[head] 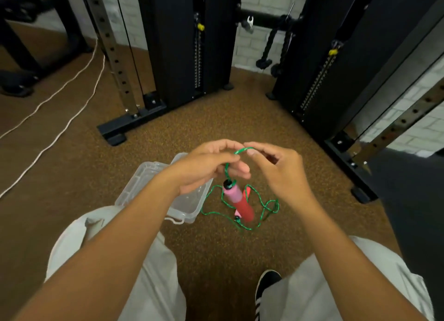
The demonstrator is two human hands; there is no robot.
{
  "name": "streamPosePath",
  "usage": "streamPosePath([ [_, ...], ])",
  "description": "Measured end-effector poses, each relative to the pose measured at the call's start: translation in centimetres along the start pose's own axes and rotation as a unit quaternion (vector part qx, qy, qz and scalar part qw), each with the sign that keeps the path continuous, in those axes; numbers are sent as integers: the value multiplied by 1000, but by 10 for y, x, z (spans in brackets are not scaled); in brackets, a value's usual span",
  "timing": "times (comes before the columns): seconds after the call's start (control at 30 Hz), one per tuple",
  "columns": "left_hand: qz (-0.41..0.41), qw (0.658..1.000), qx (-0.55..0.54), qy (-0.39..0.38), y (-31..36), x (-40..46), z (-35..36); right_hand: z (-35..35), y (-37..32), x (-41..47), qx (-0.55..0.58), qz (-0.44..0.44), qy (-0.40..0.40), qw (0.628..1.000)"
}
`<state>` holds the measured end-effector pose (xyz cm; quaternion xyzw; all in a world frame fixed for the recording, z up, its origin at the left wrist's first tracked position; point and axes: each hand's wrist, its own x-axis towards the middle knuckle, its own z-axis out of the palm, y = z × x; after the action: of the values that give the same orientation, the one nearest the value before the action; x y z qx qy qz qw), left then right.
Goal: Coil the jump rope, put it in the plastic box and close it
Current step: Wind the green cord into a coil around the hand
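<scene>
Pinched between left hand point(211, 167) and right hand point(276, 169): green jump rope point(242, 150), raised to start a coil, one pink-and-red handle point(236, 199) dangling. Waiting open just beside on the floor point(168, 133), under the left wrist: clear plastic box point(189, 209), ready to receive the rope.

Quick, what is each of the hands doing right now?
Left hand: pinches the green rope, a pink handle dangling below.
Right hand: pinches the same rope.

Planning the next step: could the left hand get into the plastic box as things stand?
Probably yes. The plastic box lies open on the floor right under the left hand, nothing covering it, though that hand holds the green rope.
</scene>
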<state>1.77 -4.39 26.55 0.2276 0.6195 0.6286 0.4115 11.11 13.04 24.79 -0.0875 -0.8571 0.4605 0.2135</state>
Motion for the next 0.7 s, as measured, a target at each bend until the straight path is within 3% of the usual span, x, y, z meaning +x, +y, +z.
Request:
streamPosePath([
  [0.17, 7, 1000, -5, -7, -3, -11, 2, 2, 16, -13, 49, 71, 19, 996],
  [0.37, -26, 999, 37, -22, -1, -12, -4, 10, 4, -9, 110, 62, 67, 990],
  [0.53, -10, 999, 34, -12, -4, -13, -3, 11, 8, -2, 87, 75, 81, 990],
  [0.7, 28, 999, -28, 30, -2, -9, -8, 29, 18, -11, 11, 81, 17, 997],
])
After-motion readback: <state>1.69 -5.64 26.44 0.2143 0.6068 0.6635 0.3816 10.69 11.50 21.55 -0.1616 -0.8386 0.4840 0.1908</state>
